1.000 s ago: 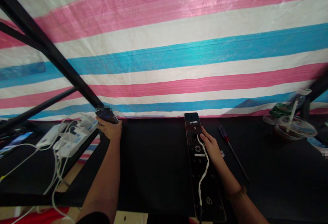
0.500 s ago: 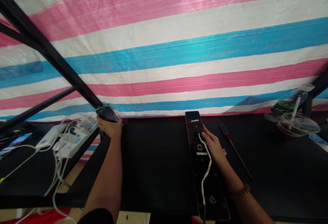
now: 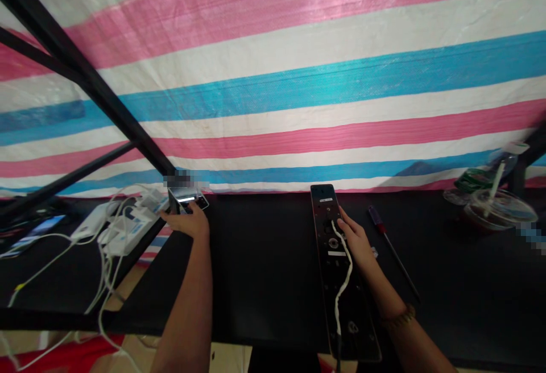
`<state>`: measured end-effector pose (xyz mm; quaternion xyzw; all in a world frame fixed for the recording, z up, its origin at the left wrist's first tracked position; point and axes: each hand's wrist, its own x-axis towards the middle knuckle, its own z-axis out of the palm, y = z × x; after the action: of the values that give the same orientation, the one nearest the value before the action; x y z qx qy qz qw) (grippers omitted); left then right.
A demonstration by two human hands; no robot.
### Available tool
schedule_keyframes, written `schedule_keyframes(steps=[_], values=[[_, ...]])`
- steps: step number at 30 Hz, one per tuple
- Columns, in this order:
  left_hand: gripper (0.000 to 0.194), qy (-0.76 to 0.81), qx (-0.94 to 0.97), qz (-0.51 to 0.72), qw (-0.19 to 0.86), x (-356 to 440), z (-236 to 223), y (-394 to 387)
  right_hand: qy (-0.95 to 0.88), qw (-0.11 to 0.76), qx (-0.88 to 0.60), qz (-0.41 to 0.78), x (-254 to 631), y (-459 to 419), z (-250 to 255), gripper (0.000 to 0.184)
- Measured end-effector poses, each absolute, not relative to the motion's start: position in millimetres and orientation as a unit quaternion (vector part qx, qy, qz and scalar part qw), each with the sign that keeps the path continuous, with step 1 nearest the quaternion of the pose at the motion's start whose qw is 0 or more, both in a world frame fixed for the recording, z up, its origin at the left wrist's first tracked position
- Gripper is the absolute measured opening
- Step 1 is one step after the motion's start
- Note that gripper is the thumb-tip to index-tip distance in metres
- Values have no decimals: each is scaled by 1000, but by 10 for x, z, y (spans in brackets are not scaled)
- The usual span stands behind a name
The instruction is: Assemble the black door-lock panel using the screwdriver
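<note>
My right grip [image 3: 355,240] clasps the panel [image 3: 352,305], best held steady. Left of it, my left grip [image 3: 190,224] spreads loosely at a phone [image 3: 185,193].

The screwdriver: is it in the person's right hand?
No: the screwdriver lies on the black table, apart from the right hand, which holds the edge of the long black panel.

The head camera looks forward and down over the near table [image 3: 260,282], perhaps blurring at right.
</note>
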<state>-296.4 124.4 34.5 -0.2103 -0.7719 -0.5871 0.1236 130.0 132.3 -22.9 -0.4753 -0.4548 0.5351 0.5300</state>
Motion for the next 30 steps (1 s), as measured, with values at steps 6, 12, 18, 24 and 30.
schedule_keyframes(steps=[6,12,18,24,30], values=[[21,-688,-245,-677,-90,-1764,139,1281,-460,532,-470,533,1296,1315,-219,68],[41,-547,-358,-672,-348,-318,-97,815,-463,540,-458,534,1296,1272,-211,69],[56,-477,-368,-644,-472,100,-175,454,-492,565,-428,505,1288,1228,-229,68],[55,-442,-359,-675,-469,118,-193,530,-490,578,-441,481,1292,1230,-271,68],[50,-433,-337,-681,-485,123,-161,538,-495,575,-438,482,1286,1238,-242,68]])
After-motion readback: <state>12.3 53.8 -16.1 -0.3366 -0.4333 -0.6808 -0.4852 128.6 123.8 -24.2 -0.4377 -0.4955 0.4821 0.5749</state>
